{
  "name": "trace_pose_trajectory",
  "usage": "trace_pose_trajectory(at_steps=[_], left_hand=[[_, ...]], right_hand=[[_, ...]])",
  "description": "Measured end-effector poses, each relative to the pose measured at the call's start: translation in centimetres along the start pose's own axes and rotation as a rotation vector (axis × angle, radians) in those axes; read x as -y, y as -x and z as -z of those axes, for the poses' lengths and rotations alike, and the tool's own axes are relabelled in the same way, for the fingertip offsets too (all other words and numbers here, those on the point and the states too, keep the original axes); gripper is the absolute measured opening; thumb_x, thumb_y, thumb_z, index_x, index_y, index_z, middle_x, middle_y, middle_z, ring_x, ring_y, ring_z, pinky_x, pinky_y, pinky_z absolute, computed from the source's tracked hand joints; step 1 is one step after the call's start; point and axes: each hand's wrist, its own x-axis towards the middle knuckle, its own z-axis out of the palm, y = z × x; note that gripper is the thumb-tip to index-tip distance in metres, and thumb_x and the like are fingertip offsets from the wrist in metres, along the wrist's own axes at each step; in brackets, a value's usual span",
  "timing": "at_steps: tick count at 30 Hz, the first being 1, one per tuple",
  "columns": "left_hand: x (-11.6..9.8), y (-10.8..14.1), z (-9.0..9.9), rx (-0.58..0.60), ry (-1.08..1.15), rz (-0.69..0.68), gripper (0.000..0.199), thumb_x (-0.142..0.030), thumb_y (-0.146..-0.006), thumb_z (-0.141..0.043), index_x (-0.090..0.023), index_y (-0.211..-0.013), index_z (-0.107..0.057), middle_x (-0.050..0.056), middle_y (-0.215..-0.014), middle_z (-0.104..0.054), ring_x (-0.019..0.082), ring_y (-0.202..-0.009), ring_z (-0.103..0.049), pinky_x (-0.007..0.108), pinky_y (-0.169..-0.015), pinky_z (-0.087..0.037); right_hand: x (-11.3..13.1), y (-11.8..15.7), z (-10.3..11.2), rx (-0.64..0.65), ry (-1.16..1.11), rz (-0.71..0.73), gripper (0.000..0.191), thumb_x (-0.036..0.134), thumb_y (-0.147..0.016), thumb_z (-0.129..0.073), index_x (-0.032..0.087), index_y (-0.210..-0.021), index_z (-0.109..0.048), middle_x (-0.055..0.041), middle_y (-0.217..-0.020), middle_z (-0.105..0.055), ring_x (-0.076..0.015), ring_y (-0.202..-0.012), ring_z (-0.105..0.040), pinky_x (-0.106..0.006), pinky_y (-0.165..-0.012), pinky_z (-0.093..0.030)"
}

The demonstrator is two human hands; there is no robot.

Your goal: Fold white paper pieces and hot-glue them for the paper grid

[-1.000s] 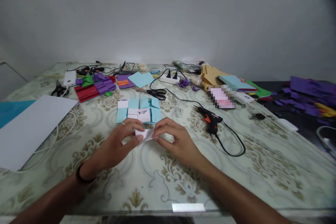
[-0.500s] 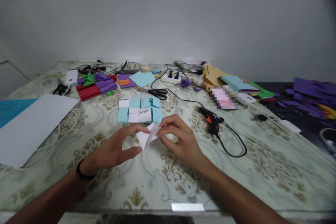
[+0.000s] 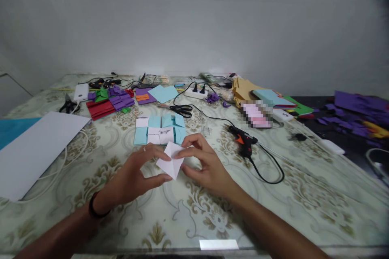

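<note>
A small white square of paper (image 3: 172, 161) with a crease across it is held above the table, between both hands. My left hand (image 3: 136, 176) pinches it from the left, index finger on its face and thumb at its lower edge. My right hand (image 3: 203, 162) grips the right side, fingers on top and thumb partly hidden behind the paper. Just beyond lie folded light-blue and white paper pieces (image 3: 161, 129), set close together in rows.
A black glue gun (image 3: 245, 141) with its cord lies to the right. Black-handled scissors (image 3: 181, 110) and a white power strip (image 3: 196, 93) sit farther back. Large white sheet (image 3: 45, 149) at left; coloured folded papers (image 3: 103, 107) behind it. Yellow paper (image 3: 246, 89) lies back right.
The white paper, earlier bent up with its sides raised, is now opened flatter and faces me. Both hands stay on it, with the fingers slightly shifted.
</note>
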Motion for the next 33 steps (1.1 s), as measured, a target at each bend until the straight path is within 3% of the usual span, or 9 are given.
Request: trace_pose_trajectory(at_steps=[5,10,14,20,29,33], left_hand=[[0.16,0.0,-0.09,-0.056,0.065,-0.058,0.018,-0.025,-0.09,-0.081,-0.025,-0.103,-0.069,0.003,-0.101,-0.073,0.02,-0.099,-0.069,0.034,-0.092,-0.055],[0.48,0.1,0.04,-0.053,0.145,-0.102,0.007,-0.025,-0.095,-0.074,-0.023,-0.101,-0.07,0.006,-0.097,-0.073,0.022,-0.098,-0.067,0.037,-0.089,-0.055],[0.42,0.03,-0.05,-0.046,0.126,-0.081,0.011,-0.024,-0.094,-0.075,-0.024,-0.102,-0.069,0.005,-0.1,-0.072,0.021,-0.099,-0.069,0.035,-0.089,-0.056],[0.42,-0.15,-0.62,-0.085,-0.092,-0.12,0.026,-0.009,-0.085,-0.078,-0.024,-0.102,-0.065,0.003,-0.106,-0.072,0.019,-0.102,-0.07,0.031,-0.088,-0.057],[0.47,-0.06,-0.37,-0.224,-0.154,-0.224,0.012,-0.013,-0.091,-0.075,-0.021,-0.089,-0.065,0.005,-0.103,-0.075,0.018,-0.095,-0.075,0.029,-0.083,-0.06],[-0.02,-0.09,-0.34,-0.136,-0.097,-0.111,0.015,-0.019,-0.09,-0.077,-0.022,-0.095,-0.063,0.01,-0.127,-0.073,0.023,-0.116,-0.072,0.038,-0.099,-0.058]], right_hand=[[-0.34,-0.12,0.21,0.129,-0.288,-0.213,0.02,0.028,-0.089,-0.08,0.027,-0.109,-0.081,-0.0068,-0.114,-0.06,-0.0176,-0.097,-0.065,-0.031,-0.082,-0.057],[-0.63,-0.28,0.11,0.2,-0.475,-0.285,0.026,0.041,-0.089,-0.081,0.025,-0.109,-0.082,-0.0081,-0.113,-0.071,-0.0166,-0.092,-0.068,-0.029,-0.079,-0.058],[-0.88,-0.28,-0.07,0.145,-0.422,-0.282,0.022,0.042,-0.091,-0.078,0.026,-0.105,-0.084,-0.0089,-0.112,-0.077,-0.0196,-0.098,-0.071,-0.034,-0.085,-0.058],[-0.71,-0.26,-0.08,0.051,-0.175,-0.179,0.014,0.035,-0.094,-0.077,0.026,-0.099,-0.085,-0.0087,-0.102,-0.079,-0.0206,-0.093,-0.074,-0.035,-0.084,-0.059],[-0.92,-0.06,-0.24,-0.005,-0.218,-0.168,0.009,0.03,-0.089,-0.082,0.027,-0.096,-0.086,-0.0081,-0.103,-0.081,-0.022,-0.095,-0.075,-0.04,-0.091,-0.059],[-0.83,-0.05,-0.27,-0.027,-0.167,-0.097,0.011,0.022,-0.09,-0.081,0.027,-0.098,-0.086,-0.0069,-0.097,-0.082,-0.0212,-0.092,-0.075,-0.038,-0.086,-0.059]])
